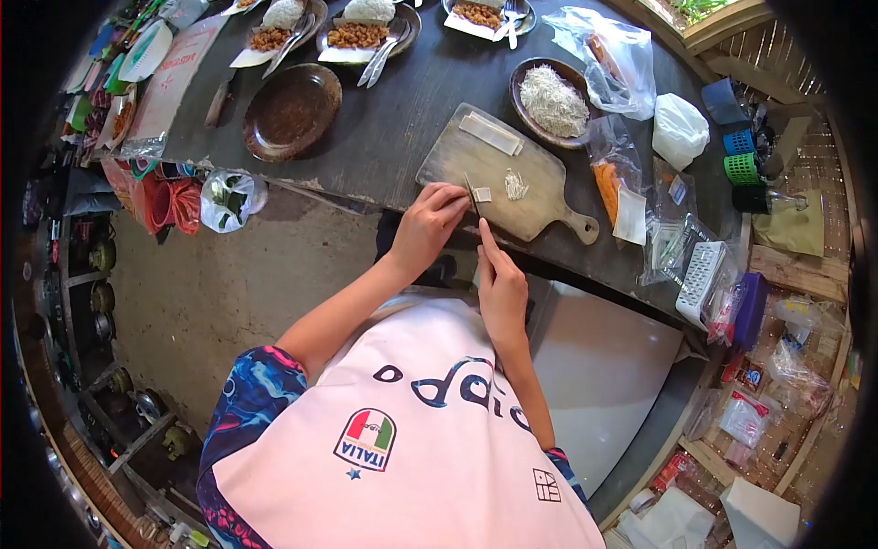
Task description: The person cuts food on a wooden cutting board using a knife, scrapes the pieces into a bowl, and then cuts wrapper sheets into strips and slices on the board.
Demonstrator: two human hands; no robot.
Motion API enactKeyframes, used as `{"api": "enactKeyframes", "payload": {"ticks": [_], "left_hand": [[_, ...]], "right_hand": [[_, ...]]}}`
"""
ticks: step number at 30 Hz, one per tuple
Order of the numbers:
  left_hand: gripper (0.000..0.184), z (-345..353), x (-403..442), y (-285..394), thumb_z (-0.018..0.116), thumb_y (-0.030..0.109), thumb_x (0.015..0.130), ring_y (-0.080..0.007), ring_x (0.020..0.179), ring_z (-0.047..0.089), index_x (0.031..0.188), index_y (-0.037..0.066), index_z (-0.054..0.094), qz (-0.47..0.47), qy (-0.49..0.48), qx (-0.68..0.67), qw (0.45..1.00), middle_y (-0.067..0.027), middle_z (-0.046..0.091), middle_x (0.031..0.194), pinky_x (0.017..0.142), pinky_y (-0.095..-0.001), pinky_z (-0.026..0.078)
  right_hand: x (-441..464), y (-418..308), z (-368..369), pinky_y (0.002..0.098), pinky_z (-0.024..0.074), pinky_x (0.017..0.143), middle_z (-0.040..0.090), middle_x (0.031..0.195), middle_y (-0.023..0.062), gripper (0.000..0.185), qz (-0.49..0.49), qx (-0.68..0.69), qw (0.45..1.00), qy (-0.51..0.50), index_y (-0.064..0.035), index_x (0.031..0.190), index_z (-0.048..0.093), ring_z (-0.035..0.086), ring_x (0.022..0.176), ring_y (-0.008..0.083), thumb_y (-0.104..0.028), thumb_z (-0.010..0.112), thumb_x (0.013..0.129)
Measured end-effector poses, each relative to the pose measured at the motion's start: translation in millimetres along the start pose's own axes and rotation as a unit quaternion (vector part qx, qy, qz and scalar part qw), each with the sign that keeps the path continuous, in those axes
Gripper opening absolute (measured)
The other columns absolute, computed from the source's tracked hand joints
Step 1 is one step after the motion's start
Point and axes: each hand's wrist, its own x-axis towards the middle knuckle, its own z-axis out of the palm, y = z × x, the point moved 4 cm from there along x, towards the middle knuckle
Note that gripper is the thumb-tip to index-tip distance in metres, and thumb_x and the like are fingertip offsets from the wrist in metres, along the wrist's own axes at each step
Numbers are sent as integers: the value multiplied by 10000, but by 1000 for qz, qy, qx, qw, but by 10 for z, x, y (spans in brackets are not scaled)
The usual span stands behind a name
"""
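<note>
A wooden cutting board point(540, 188) with a handle lies on the dark table. My right hand point(501, 284) is closed round the handle of a knife point(473, 194), its index finger stretched along the thin blade. Left of the blade, my left hand point(430, 224) has its fingers pinched together at the board's near edge; what they hold is hidden. Touching or just beside the blade is a small pale cut piece point(483, 194). A small pile of thin pale strips point(516, 186) sits to its right. Farther back on the board lie long pale slabs point(491, 134).
Behind the board stands a bowl of pale shreds point(553, 101). A brown plate point(293, 112) is at left, with plates of rice and brown food point(358, 35) beyond. Plastic bags point(680, 131), an orange-filled bag point(607, 188) and a white grater-like tool point(701, 274) line the right side.
</note>
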Motion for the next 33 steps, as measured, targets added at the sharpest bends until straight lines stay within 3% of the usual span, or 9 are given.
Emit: {"api": "enactKeyframes", "payload": {"ticks": [12,15,18,33], "left_hand": [[191,-10,7,-9,729,26,900,-288,1096,655,1084,-22,751,0,13,-12,1000,-84,701,1133,926,-387,568],[189,-10,-3,2,729,27,900,-286,1097,656,1082,-20,754,-1,11,-12,1000,-83,706,1134,925,-385,568],[190,-15,1,-2,731,27,896,-283,1098,656,1078,-19,756,0,11,-10,1000,-82,711,1138,927,-386,568],[178,5,-18,-35,739,30,893,-290,1095,662,1061,-26,762,7,20,-8,1000,-87,716,1132,921,-390,572]], "right_hand": [[-156,36,-17,359,520,722,580,787,153,511,13,-10,1000,-9,-255,1528,570,544,656,253,-101,635,1044],[-143,38,-29,372,529,738,620,822,172,508,13,-11,1000,-14,-244,1525,574,592,681,282,-99,635,1041],[-40,135,129,463,525,702,598,799,141,504,-44,14,998,37,-298,1528,569,639,701,337,-153,624,1049],[-89,55,1,467,525,699,607,816,133,522,5,-34,999,-15,-335,1538,550,654,715,336,-180,630,1046]]}}
